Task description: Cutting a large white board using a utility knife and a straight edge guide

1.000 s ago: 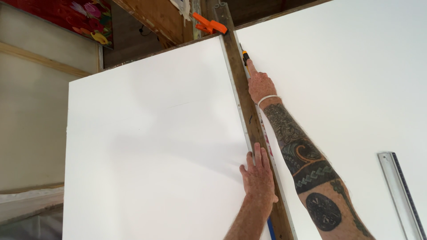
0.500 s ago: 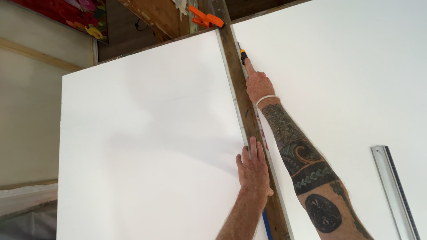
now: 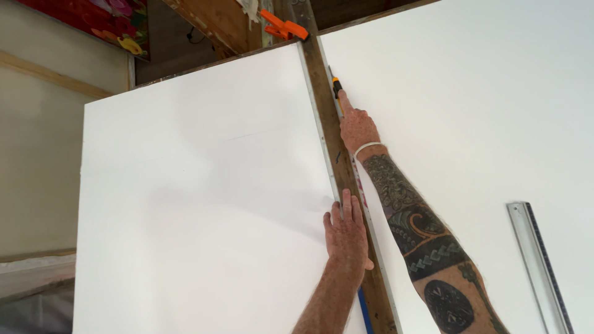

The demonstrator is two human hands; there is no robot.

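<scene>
Your left hand (image 3: pixel 346 234) lies flat, pinning the wooden strip (image 3: pixel 334 154) as a guide on the white board (image 3: pixel 204 204) — your right hand (image 3: pixel 356 127) grips 1 knife (image 3: pixel 336 85) along its edge.

Two large white boards: one (image 3: pixel 204 204) left of the central strip, one (image 3: pixel 470 136) right of it. One long wooden batten (image 3: pixel 328 124) running between them, with one metal straightedge (image 3: pixel 320 133) along its left edge. One orange spring clamp (image 3: pixel 283 27) at the batten's top end. One orange-and-black utility knife (image 3: pixel 336 85). One separate metal ruler (image 3: pixel 537 266) on the right board, near its lower right edge. Two hands: left hand (image 3: pixel 348 232), right hand (image 3: pixel 356 125).
</scene>
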